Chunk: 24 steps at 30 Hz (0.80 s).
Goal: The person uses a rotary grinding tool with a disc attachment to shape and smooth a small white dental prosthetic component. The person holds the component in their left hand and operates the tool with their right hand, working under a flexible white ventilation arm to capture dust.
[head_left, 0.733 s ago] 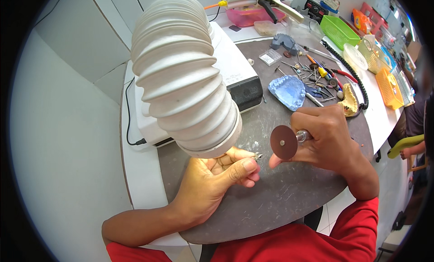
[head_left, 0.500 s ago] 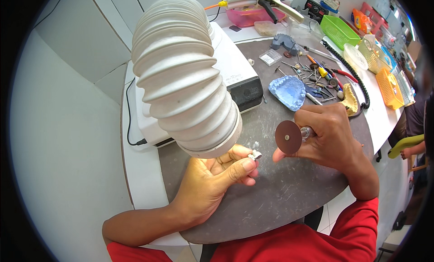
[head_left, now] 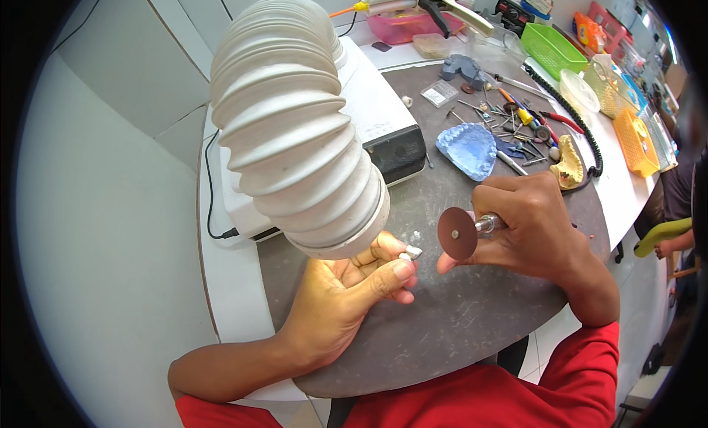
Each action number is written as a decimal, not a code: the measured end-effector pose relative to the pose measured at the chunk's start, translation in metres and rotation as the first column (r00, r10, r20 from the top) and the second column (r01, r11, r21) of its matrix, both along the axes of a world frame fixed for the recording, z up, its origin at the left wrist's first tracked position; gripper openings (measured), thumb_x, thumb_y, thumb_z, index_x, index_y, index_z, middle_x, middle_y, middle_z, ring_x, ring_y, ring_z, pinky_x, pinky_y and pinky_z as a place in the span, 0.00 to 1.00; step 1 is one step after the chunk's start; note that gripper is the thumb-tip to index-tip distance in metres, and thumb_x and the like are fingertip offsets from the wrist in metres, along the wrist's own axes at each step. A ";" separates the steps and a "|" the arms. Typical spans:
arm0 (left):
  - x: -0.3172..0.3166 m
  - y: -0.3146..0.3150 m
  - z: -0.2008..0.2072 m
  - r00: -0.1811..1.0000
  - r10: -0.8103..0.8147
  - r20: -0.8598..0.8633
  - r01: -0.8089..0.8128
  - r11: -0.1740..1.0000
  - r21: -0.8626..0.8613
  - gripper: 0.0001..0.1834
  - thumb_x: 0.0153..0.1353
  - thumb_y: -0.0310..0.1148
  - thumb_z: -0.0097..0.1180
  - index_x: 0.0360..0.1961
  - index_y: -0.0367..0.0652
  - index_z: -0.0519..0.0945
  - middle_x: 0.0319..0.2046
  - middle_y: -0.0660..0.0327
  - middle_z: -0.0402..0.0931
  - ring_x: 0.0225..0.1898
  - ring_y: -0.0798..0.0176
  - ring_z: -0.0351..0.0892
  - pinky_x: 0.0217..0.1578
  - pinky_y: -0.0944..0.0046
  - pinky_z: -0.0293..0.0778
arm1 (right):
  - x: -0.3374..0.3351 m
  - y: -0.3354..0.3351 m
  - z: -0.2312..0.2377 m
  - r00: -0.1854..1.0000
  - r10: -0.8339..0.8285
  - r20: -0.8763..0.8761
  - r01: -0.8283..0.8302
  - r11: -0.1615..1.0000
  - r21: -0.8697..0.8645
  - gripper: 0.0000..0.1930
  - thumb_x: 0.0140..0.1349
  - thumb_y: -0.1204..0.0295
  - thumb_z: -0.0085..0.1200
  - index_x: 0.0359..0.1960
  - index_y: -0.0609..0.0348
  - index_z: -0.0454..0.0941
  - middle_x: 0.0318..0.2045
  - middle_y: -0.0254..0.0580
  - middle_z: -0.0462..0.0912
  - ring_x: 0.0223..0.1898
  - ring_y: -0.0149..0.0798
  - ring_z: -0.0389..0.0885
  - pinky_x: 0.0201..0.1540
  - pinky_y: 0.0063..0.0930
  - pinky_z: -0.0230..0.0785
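My left hand (head_left: 335,295) pinches a small white tooth-like dental piece (head_left: 413,252) between thumb and fingers, just below the mouth of a white ribbed suction hose (head_left: 295,144). In my right hand (head_left: 542,221) is a rotary handpiece (head_left: 490,222), its body mostly hidden by the fingers. A round brown cutting disc (head_left: 457,235) sits on its tip. The disc stands a short way right of the dental piece, apart from it, with my right thumb stretched out below it. White crumbs (head_left: 417,236) lie on the grey work mat (head_left: 442,332) beyond the piece.
A white box-shaped machine (head_left: 369,96) stands behind the hose. Beyond my right hand lie a blue dental cast (head_left: 467,149), a yellow cast (head_left: 567,164), several loose burs and red-handled pliers (head_left: 563,122). A black coiled cord (head_left: 579,118) edges the tools; another person's hand (head_left: 665,249) shows far right.
My right hand has brought the disc slightly left, closer to the dental piece. The dental piece has turned a little in my left fingers and shows a different side.
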<state>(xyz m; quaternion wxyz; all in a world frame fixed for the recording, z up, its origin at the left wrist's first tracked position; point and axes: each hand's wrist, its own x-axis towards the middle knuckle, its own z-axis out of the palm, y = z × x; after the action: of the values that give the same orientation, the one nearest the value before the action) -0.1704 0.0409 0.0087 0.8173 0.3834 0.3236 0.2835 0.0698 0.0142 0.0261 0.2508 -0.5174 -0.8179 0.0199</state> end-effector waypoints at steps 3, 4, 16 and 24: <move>0.001 -0.001 -0.001 1.000 -0.002 -0.003 0.002 1.000 0.018 0.08 0.65 0.25 0.58 0.43 0.41 0.73 0.37 0.58 0.79 0.38 0.67 0.79 0.37 0.68 0.77 | -0.004 0.000 -0.003 1.000 0.004 0.022 -0.005 1.000 0.013 0.31 0.47 0.41 0.67 0.13 0.57 0.69 0.12 0.36 0.70 0.13 0.41 0.72 0.17 0.34 0.62; 0.001 -0.001 -0.001 1.000 -0.003 -0.004 0.003 1.000 0.025 0.08 0.65 0.25 0.58 0.43 0.41 0.73 0.37 0.58 0.79 0.38 0.67 0.80 0.37 0.68 0.77 | -0.005 0.001 -0.005 1.000 0.005 0.027 -0.006 1.000 0.026 0.32 0.47 0.40 0.66 0.13 0.57 0.68 0.12 0.36 0.70 0.13 0.40 0.72 0.16 0.34 0.61; 0.001 -0.001 -0.003 1.000 -0.021 -0.013 0.022 0.999 0.046 0.06 0.65 0.24 0.58 0.41 0.41 0.75 0.36 0.55 0.80 0.36 0.65 0.80 0.36 0.67 0.78 | -0.006 0.000 -0.008 0.999 0.017 0.041 -0.019 0.999 0.041 0.32 0.48 0.40 0.65 0.12 0.56 0.67 0.10 0.35 0.68 0.11 0.39 0.71 0.15 0.33 0.59; 0.002 -0.001 0.001 0.999 -0.038 -0.022 0.039 0.998 0.040 0.06 0.65 0.24 0.58 0.41 0.40 0.75 0.35 0.55 0.80 0.36 0.66 0.80 0.37 0.67 0.78 | -0.007 0.000 -0.011 0.999 0.017 0.042 -0.019 0.999 0.032 0.32 0.49 0.40 0.65 0.12 0.55 0.66 0.10 0.36 0.68 0.11 0.40 0.71 0.15 0.33 0.60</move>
<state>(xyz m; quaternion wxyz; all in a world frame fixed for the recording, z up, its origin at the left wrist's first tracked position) -0.1683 0.0394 0.0098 0.8112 0.4089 0.3188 0.2702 0.0625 0.0142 0.0153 0.2417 -0.5061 -0.8279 -0.0022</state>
